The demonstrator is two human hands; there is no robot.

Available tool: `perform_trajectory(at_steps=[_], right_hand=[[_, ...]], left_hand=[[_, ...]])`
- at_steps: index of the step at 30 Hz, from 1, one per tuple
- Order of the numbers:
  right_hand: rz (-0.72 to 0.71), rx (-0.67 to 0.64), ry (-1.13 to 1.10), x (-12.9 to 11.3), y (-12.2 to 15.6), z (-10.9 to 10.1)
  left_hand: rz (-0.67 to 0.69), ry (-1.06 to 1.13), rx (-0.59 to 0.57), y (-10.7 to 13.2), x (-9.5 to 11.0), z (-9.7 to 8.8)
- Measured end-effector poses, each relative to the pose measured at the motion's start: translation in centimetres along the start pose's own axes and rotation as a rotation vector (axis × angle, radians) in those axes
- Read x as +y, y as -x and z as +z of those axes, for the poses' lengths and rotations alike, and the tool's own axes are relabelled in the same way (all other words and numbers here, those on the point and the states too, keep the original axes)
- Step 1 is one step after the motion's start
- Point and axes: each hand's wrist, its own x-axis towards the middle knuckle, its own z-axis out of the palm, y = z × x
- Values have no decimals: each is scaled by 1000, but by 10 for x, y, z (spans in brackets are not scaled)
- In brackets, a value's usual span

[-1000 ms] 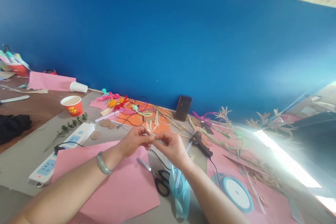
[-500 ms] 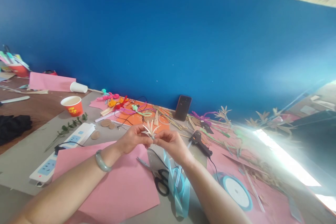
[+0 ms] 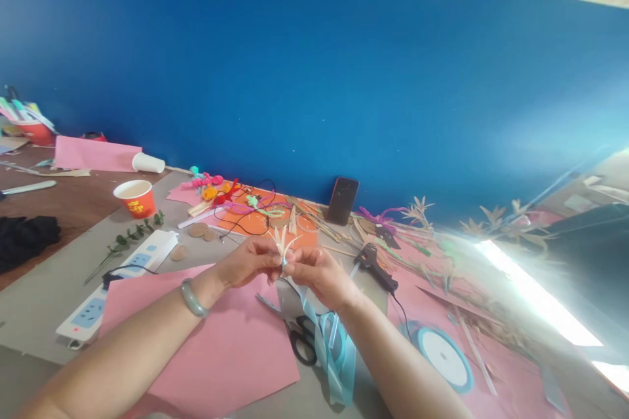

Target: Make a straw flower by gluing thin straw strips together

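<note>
My left hand (image 3: 248,263) pinches the base of a small pale paper flower (image 3: 284,242) with spiky petals, held above the table. My right hand (image 3: 317,273) meets it from the right, fingers closed on the same base and on a light blue ribbon (image 3: 330,340) that trails down under my wrist in loops. A grey-green bangle (image 3: 192,299) sits on my left wrist. Black-handled scissors (image 3: 295,334) lie on the table just below my hands.
A pink paper sheet (image 3: 221,353) lies under my left arm, a white power strip (image 3: 115,285) to its left. A black glue gun (image 3: 376,267) and a ribbon spool (image 3: 445,360) lie right. A red paper cup (image 3: 135,198), a phone (image 3: 343,200) against the blue wall, craft scraps behind.
The flower's petals now show upright between my fingertips. My right hand has shifted slightly left toward the flower's base, and the ribbon has moved with it.
</note>
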Motion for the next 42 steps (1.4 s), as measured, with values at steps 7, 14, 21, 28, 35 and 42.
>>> perform_trajectory(at_steps=[7, 14, 21, 28, 35, 42], right_hand=[[-53, 77, 69, -2, 1, 2], [-182, 130, 230, 1, 2, 5], [-256, 277, 442, -1, 6, 14], [-256, 314, 475, 0, 8, 15], [-284, 289, 501, 1, 7, 14], [-233, 201, 410, -4, 8, 13]], left_hand=[[103, -44, 68, 0, -3, 3], [111, -144, 117, -2, -4, 4], [106, -152, 166, -2, -4, 5], [152, -246, 158, -1, 5, 9], [152, -216, 179, 0, 5, 11], [16, 21, 184, 1, 1, 11]])
